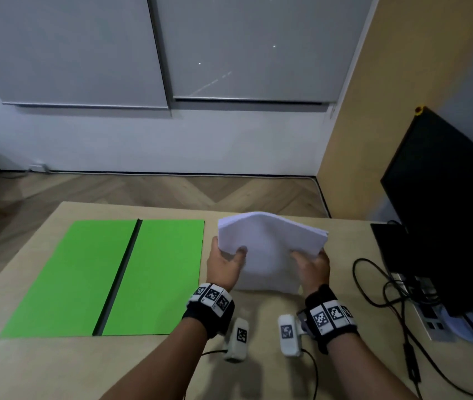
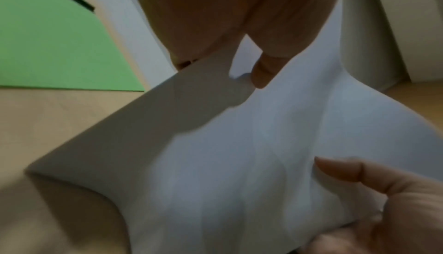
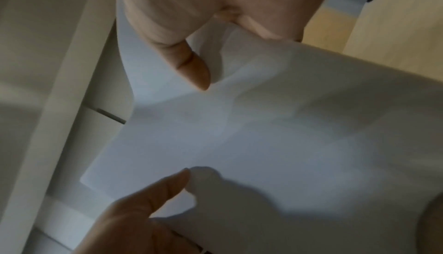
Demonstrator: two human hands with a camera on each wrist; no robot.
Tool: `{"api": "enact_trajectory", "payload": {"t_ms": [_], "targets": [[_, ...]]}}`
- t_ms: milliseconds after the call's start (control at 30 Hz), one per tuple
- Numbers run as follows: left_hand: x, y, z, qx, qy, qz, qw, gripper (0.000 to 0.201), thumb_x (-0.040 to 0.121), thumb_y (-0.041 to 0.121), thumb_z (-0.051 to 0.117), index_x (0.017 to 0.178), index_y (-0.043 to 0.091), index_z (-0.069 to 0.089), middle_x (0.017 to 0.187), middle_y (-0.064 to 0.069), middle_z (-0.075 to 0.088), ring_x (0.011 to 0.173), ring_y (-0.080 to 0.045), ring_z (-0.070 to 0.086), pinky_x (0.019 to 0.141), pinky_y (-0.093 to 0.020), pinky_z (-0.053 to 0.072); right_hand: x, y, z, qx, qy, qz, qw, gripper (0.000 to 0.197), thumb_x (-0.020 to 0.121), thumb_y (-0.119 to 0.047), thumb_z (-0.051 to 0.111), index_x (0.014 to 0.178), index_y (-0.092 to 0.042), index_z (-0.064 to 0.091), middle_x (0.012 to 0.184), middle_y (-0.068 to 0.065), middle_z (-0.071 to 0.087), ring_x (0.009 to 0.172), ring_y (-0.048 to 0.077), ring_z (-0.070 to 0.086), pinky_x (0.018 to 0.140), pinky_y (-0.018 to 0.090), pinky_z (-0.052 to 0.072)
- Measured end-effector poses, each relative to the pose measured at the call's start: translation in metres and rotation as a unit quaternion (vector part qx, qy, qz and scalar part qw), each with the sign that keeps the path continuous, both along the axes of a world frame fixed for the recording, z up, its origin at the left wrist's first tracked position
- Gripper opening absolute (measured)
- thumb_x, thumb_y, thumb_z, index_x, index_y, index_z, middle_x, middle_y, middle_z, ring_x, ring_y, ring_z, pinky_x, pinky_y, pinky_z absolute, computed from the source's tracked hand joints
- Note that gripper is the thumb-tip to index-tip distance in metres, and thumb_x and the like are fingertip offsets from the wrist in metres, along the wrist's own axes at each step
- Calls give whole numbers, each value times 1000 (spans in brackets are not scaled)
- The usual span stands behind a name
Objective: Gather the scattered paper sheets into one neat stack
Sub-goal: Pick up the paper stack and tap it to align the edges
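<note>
White paper sheets [image 1: 270, 243], pinched by left hand [image 1: 223, 267] and right hand [image 1: 313, 269], need squaring near the tabletop's [image 1: 56, 370] far edge.

You were working in what looked like an office or a study room set up for recording. You stood at a pale wooden desk [image 1: 56, 368] with a dark computer monitor [image 1: 446, 215] standing at its right edge, a power strip [image 1: 431, 319] at the monitor's foot and black cables [image 1: 379, 287] trailing across the desktop beside it. A bright green mat [image 1: 85, 272] with a dark strip down its middle lay flat on the desk's left half. Beyond the desk you had herringbone wood flooring [image 1: 172, 189], a white wall with grey roller blinds [image 1: 85, 47] pulled down, and a yellow panel [image 1: 373, 96] on the right.
</note>
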State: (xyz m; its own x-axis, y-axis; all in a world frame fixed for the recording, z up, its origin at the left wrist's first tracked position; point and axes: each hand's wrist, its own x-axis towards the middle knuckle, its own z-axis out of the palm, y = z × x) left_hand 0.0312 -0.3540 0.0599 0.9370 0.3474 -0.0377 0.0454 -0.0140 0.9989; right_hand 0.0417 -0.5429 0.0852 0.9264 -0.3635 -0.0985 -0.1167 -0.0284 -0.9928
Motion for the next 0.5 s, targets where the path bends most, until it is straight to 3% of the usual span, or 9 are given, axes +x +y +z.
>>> {"api": "enact_trajectory", "payload": {"t_ms": [67, 100, 200, 267, 333, 400, 500], "targets": [[7, -3, 5, -9, 2, 5, 1000, 44, 64, 48, 71, 101, 29, 56, 99, 6, 70, 92, -16, 67, 88, -40, 55, 3, 7, 12, 21, -4, 7, 1000, 34, 67, -10, 71, 100, -6, 68, 82, 3, 68, 75, 22, 61, 54, 14, 47], [10, -3, 9, -19, 2, 9, 1000, 42, 64, 47, 71, 99, 28, 57, 99, 4, 71, 92, -19, 68, 88, -44, 55, 3, 8, 17, 27, -12, 7, 1000, 36, 64, -12, 69, 99, -6, 68, 80, 2, 67, 70, 19, 61, 52, 13, 46], [14, 4, 18, -41, -10, 11, 999, 43, 67, 37, 73, 105, 24, 59, 101, -4, 72, 93, -25, 69, 85, -44, 56, 5, 7, 25, 37, -31, -6, 999, 36, 64, -13, 70, 99, -10, 67, 82, 0, 69, 72, 16, 63, 59, 22, 48], [14, 11, 21, -46, -21, 4, 999, 43, 66, 25, 74, 106, 20, 57, 100, -6, 71, 88, -21, 68, 80, -38, 56, 5, 2, 24, 29, -40, -20, 999, 38, 67, -10, 70, 105, -12, 66, 87, 0, 68, 78, 17, 63, 67, 26, 49], [13, 15, 20, -45, -10, -5, 999, 43, 62, 16, 72, 100, 20, 53, 97, -5, 68, 84, -18, 65, 79, -37, 54, 5, 0, 18, 2, -36, -19, 999, 49, 61, -16, 67, 109, -14, 64, 93, 3, 69, 85, 20, 64, 77, 30, 51], [13, 14, 14, -40, 20, -26, 999, 43, 58, 15, 70, 97, 19, 53, 94, -5, 68, 87, -23, 64, 81, -40, 53, 7, 0, 11, -5, -14, -20, 1000, 48, 63, -13, 67, 111, -13, 64, 100, 8, 70, 92, 25, 65, 84, 33, 51], [15, 11, 8, -26, 35, -24, 999, 46, 57, 23, 72, 99, 21, 56, 98, -5, 71, 93, -27, 67, 87, -45, 55, 12, 3, 14, -8, -2, -14, 1000, 48, 62, -14, 65, 109, -9, 65, 101, 12, 69, 94, 28, 63, 80, 29, 46]]}}
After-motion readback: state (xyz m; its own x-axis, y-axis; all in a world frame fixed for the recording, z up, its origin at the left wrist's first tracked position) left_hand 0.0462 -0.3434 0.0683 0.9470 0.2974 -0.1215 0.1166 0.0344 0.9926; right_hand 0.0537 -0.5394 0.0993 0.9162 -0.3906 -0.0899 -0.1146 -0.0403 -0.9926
